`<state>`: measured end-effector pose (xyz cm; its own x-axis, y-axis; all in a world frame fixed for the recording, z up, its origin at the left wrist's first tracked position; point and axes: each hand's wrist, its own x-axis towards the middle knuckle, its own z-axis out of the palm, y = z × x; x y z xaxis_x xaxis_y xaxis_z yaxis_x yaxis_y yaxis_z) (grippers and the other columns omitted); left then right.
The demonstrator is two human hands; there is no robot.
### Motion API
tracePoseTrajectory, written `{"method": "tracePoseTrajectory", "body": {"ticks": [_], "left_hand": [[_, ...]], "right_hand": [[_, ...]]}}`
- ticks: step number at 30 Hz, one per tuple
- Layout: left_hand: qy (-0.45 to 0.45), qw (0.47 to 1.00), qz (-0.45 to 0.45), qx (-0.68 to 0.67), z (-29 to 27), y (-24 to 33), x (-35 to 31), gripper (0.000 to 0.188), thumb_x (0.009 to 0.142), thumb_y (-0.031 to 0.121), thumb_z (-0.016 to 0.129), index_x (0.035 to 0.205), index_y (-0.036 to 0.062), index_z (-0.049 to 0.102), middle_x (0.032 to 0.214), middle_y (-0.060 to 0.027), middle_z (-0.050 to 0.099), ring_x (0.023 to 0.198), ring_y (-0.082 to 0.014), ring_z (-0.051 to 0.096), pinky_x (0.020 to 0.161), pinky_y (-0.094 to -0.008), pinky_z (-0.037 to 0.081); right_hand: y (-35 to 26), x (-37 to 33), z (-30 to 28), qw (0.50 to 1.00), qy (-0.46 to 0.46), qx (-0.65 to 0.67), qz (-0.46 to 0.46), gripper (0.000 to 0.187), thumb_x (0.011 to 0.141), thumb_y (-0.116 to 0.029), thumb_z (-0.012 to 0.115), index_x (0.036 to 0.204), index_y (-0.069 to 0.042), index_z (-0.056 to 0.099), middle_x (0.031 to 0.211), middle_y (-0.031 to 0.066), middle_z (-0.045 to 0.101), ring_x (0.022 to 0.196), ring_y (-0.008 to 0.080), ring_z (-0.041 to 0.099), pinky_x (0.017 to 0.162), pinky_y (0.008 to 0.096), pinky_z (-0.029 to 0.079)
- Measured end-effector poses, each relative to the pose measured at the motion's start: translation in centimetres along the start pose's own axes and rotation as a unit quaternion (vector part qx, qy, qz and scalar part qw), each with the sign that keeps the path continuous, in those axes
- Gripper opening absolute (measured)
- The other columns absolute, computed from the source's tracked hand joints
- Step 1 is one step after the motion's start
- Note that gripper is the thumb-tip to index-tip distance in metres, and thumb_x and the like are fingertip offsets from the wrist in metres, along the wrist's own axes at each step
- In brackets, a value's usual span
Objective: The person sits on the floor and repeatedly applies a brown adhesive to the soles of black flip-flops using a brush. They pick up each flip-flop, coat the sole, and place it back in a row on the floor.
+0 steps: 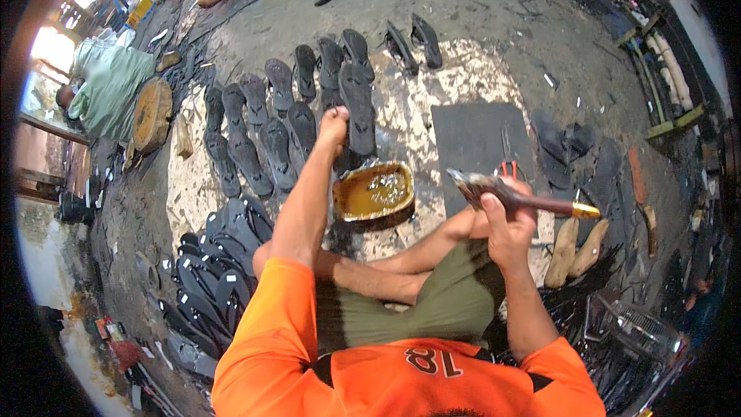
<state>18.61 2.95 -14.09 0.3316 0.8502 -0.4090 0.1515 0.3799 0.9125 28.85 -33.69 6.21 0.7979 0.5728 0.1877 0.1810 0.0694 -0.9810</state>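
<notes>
The basin (373, 218) of amber liquid sits in front of the person's crossed legs, seemingly put there so that either hand can reach it. Beyond it and slightly left, the left hand (334, 127) is at the near left edge of a dark sandal (356, 100), its fingers curled in; whether they pinch the sole I cannot tell. Right of the basin, the right hand (509, 235) has its fingers wrapped around a brush (505, 191), thumb pressed along it, bristles toward the basin, probably to keep the wet end away from the body. Footwear in rows (275, 143) lies left of and beyond the basin, apparently spaced so each piece stays reachable. The dark sheet (467, 139) and red-handled tool (505, 167) lie to its right, perhaps to leave the left side to the rows.
</notes>
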Motion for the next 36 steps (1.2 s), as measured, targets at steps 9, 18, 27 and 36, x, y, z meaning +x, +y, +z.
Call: {"method": "tracePoseTrajectory", "body": {"ticks": [9,18,27,36], "left_hand": [[0.038,0.995,-0.054,0.082,1.5,-4.7,6.4,0.032,0.094,0.029,0.062,0.088,-0.0019,0.068,0.082,-0.0126,0.067,0.063,-0.0232,0.066,0.058,-0.0417,0.053],[0.076,0.914,0.368,0.151,-17.1,10.2,-24.5,0.031,0.097,0.023,0.054,0.109,-0.0022,0.067,0.094,-0.011,0.072,0.083,-0.0155,0.067,0.075,-0.029,0.053],[0.557,0.547,-0.075,0.62,-40.9,1.7,-46.0,0.05,0.08,0.063,0.062,0.103,0.0189,0.07,0.117,-0.0079,0.064,0.116,-0.0309,0.054,0.097,-0.0482,0.041],[0.42,0.786,0.287,0.353,-29.2,4.9,-43.9,0.023,0.096,0.012,0.054,0.116,0.0008,0.06,0.111,-0.008,0.06,0.103,-0.0189,0.053,0.091,-0.032,0.041]], "right_hand": [[0.1,2.1,-0.8,1.0,0.012,-0.003,0.007,0.035,0.093,-0.017,0.066,0.121,0.0,0.052,0.114,0.0057,0.057,0.104,0.0152,0.054,0.096,0.0305,0.042],[1.4,2.4,5.0,0.992,-0.052,-0.092,0.065,0.045,0.093,-0.029,0.067,0.128,-0.004,0.054,0.107,0.0084,0.063,0.092,0.0137,0.058,0.073,0.0264,0.047],[2.6,2.3,11.3,0.956,-0.204,-0.147,0.151,0.043,0.096,-0.036,0.059,0.113,0.002,0.069,0.104,0.0108,0.071,0.095,0.0163,0.063,0.089,0.0303,0.047],[16.5,2.4,15.3,0.792,-0.402,-0.452,-0.079,0.032,0.081,-0.031,0.073,0.096,-0.002,0.07,0.093,0.0203,0.067,0.091,0.0344,0.063,0.08,0.0447,0.048]]}}
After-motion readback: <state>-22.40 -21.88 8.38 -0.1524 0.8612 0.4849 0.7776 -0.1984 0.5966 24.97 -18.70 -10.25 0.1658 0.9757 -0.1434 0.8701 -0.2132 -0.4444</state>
